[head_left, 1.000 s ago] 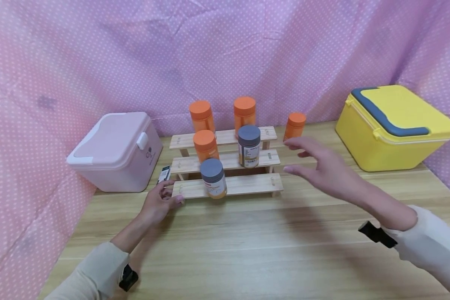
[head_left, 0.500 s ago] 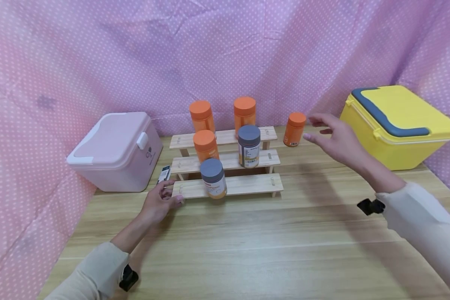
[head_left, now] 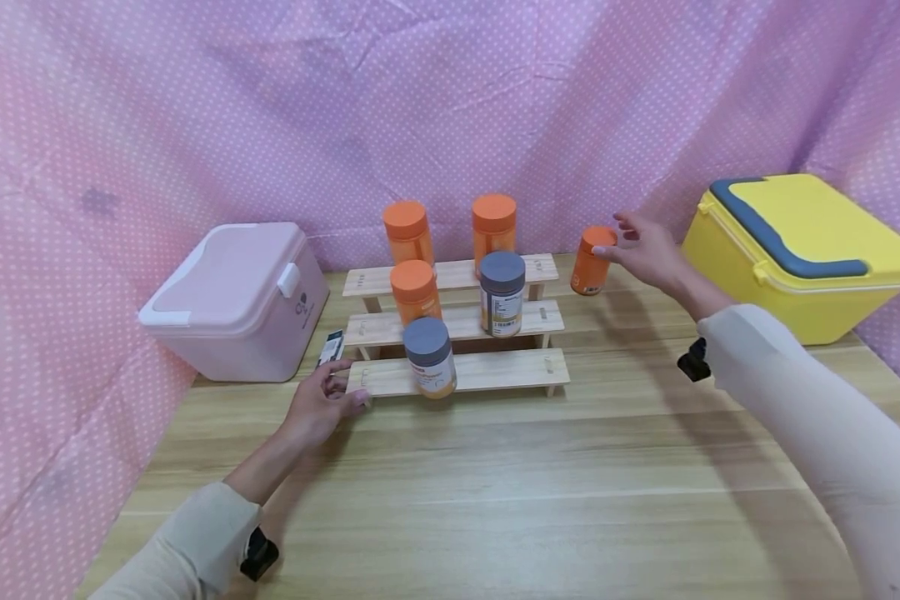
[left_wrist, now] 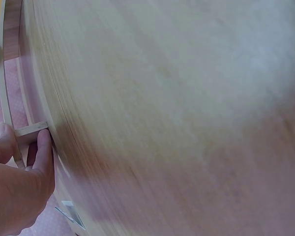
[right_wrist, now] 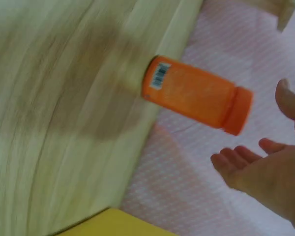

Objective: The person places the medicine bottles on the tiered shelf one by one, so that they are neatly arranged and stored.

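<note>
At the left end of the three-tier wooden rack (head_left: 510, 369), my left hand (head_left: 317, 408) pinches the bottom step. In the left wrist view, thumb and fingers (left_wrist: 44, 147) lie on either side of the wood near a leg. My right hand (head_left: 648, 254) is at the cap of an orange bottle (head_left: 591, 271) standing right of the rack. The right wrist view shows a gap between that hand (right_wrist: 270, 172) and the bottle (right_wrist: 191, 93), with thumb and fingers spread apart. On the rack stand several orange-capped jars (head_left: 412, 292) and two grey-capped jars (head_left: 502, 300), (head_left: 430, 358).
A pink lidded box (head_left: 232, 300) sits left of the rack. To the right is a yellow box (head_left: 795, 258) with a grey handle. A small printed card or packet (head_left: 332, 346) lies by the rack's left side. Pink dotted cloth (head_left: 450, 108) hangs behind the table.
My right hand has moved back and to the right, round to the orange bottle's right side, then in towards its cap. My left hand has stayed on the rack.
</note>
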{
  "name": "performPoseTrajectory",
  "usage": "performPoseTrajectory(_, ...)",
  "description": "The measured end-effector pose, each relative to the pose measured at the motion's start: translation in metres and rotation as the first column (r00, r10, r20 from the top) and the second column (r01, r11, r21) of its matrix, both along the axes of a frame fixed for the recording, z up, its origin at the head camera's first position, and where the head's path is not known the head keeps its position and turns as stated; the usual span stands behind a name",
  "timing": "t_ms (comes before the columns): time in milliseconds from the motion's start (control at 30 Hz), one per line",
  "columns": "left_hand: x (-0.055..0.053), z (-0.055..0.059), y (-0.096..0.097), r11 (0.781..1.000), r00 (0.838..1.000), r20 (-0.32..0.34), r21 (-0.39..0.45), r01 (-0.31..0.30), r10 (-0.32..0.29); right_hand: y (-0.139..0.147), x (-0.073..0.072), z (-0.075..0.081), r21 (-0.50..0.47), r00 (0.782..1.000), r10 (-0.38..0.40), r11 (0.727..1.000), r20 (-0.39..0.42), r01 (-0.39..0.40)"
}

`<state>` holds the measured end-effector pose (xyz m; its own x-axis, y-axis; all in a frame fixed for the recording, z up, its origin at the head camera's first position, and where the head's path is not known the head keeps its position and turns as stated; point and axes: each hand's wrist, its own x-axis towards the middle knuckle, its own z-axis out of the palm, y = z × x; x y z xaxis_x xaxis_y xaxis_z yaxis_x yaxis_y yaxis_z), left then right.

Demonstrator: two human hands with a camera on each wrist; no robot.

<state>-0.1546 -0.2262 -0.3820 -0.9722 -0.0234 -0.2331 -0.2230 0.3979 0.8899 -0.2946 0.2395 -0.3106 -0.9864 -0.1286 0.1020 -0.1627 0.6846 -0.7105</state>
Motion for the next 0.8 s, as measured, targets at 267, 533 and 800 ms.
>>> performPoseTrajectory(267,0.000,0.000,0.000,1.000,1.000,0.004,-0.015,0.004,-0.004,-0.002,-0.022,-0.015,-0.055,0.994,0.047,0.998,0.095,-0.042)
performPoseTrajectory(533,0.000,0.000,-0.001,1.000,1.000,-0.006,0.003,0.003,-0.003,-0.006,-0.026,-0.024,-0.057,0.999,0.019,0.998,0.028,-0.017)
performPoseTrajectory(800,0.000,0.000,-0.001,1.000,1.000,-0.002,0.017,0.001,-0.001,-0.006,-0.027,-0.027,-0.042,1.000,0.010,0.999,-0.001,-0.011)
